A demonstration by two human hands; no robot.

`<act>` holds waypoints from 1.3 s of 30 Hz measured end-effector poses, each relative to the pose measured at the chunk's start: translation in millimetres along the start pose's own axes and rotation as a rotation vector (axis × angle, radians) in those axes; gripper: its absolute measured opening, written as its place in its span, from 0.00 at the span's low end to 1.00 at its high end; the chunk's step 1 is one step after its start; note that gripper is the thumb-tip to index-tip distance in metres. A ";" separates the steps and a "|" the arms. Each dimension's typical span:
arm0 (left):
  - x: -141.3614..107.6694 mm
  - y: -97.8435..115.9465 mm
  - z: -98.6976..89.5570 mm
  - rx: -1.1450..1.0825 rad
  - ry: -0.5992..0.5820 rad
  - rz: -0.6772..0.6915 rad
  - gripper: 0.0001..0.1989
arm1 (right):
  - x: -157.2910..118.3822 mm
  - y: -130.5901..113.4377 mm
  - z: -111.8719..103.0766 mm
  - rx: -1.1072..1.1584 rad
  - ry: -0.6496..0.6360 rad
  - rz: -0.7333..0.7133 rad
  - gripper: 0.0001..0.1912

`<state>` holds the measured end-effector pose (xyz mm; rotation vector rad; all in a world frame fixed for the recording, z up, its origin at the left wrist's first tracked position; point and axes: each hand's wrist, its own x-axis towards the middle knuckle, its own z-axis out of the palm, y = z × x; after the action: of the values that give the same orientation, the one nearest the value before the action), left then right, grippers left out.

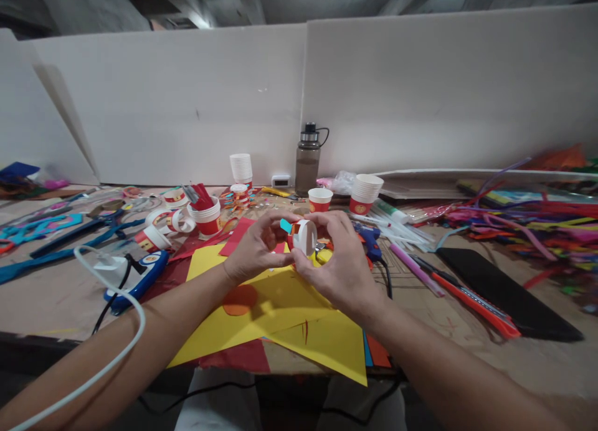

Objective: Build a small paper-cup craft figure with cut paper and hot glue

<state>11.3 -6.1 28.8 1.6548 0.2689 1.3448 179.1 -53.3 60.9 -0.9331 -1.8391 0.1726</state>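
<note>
A small paper cup piece (306,238), white with red and a blue tab at its left, is held up between my two hands above yellow paper (219,322). My left hand (259,247) pinches the piece's left side near the blue tab. Around its right side curve the fingers and thumb of my right hand (334,256). An orange paper disc (240,300) lies on the yellow sheets below my left hand. Behind my right hand a blue glue gun (371,241) is partly hidden.
Cup stacks (365,193), a dark bottle (307,163) and a cup of red sticks (205,216) stand behind. A red cutter (481,306) and black slab (507,294) lie right. A white cable (137,337) crosses my left forearm; a power strip (140,281) lies left.
</note>
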 end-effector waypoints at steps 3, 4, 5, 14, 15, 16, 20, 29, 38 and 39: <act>0.5 0.2 0.4 0.000 -0.001 0.002 0.28 | -0.5 0.0 0.4 0.001 -0.001 0.005 0.18; 0.6 0.3 0.6 -0.001 0.003 -0.006 0.28 | -0.6 -0.1 0.5 0.002 -0.002 0.006 0.18; 0.6 0.3 0.8 -0.004 0.010 -0.015 0.28 | -0.5 -0.3 0.5 0.004 -0.003 0.006 0.18; 4.9 8.9 1.0 -0.243 0.233 -0.219 0.28 | 7.2 10.2 -6.4 0.295 -0.067 0.124 0.27; 5.6 9.5 0.3 -0.300 0.241 -0.237 0.28 | 8.0 12.3 -7.4 0.331 -0.061 0.144 0.26; 6.0 9.6 -0.7 -0.349 0.241 -0.251 0.28 | 8.6 14.1 -8.2 0.356 -0.057 0.162 0.25; 5.7 6.7 -3.9 -0.464 0.230 -0.276 0.27 | 9.3 17.2 -7.9 0.385 -0.063 0.202 0.22; 6.3 7.6 1.7 -0.472 0.212 -0.311 0.29 | 4.8 8.1 2.9 0.241 -0.075 0.175 0.19; 3.1 3.3 8.9 -0.420 0.198 -0.279 0.27 | 5.0 1.1 8.2 0.219 -0.019 0.239 0.15; 3.2 3.8 9.5 -0.417 0.188 -0.282 0.26 | 4.7 2.1 8.5 0.225 -0.019 0.245 0.15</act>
<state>19.2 -11.0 34.3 1.1026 0.2961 1.2415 172.3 -46.3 59.3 -0.9965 -1.6775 0.5311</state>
